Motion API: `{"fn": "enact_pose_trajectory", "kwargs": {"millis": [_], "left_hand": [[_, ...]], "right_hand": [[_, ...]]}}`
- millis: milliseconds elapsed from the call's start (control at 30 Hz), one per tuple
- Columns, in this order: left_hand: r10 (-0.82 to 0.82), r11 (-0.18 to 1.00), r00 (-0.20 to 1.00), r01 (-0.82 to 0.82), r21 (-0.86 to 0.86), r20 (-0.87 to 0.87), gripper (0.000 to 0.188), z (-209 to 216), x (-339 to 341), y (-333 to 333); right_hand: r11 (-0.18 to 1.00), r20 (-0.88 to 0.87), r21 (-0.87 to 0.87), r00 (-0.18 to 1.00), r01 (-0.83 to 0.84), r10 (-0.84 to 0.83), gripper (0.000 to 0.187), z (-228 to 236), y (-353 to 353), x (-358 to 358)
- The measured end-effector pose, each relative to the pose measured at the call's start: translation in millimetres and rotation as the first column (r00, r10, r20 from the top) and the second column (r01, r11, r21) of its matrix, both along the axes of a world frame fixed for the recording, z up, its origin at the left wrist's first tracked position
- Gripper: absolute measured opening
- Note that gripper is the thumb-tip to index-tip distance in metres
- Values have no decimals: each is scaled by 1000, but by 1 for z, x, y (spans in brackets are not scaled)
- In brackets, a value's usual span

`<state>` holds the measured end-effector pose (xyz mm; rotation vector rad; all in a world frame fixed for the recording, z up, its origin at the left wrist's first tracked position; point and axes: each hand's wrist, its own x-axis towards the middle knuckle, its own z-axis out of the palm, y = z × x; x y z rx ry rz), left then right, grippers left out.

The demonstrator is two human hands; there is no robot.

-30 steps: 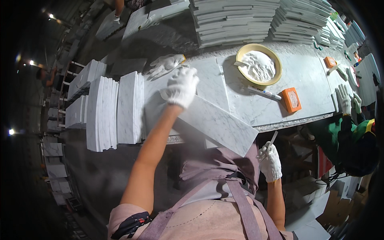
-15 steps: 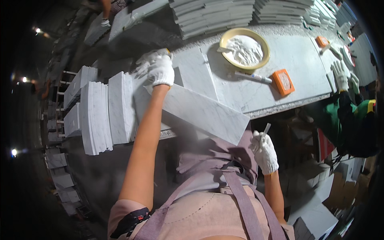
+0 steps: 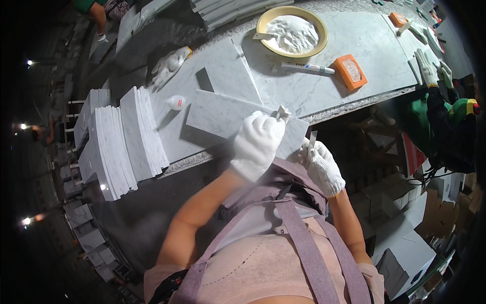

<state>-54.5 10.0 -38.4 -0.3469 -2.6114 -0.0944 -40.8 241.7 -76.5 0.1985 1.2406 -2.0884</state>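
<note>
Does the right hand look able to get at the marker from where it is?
Probably yes: the marker lies uncovered on the slab, and nothing tall seems to stand between them. The right hand does hold a flat strip, though, so its grip isn't free.

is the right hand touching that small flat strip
Touching: the head view shows the gloved right hand closed around the lower end of the small flat strip, whose upper end sticks out above the hand.
</note>
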Motion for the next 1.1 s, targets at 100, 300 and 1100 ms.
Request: {"fn": "enact_pose_trajectory", "kwargs": {"millis": [100, 300, 1100], "left_hand": [[191, 978, 967, -202, 51, 166, 16, -7, -11, -14], [-13, 989, 921, -45, 139, 390, 26, -13, -20, -20], [-167, 977, 966, 135, 167, 198, 6, 15, -31, -23]], "right_hand": [[995, 5, 95, 1000, -5, 4, 41, -2, -2, 1], [997, 20, 53, 998, 51, -52, 43, 5, -5, 4], [998, 15, 64, 1000, 3, -4, 48, 14, -4, 0]]}}
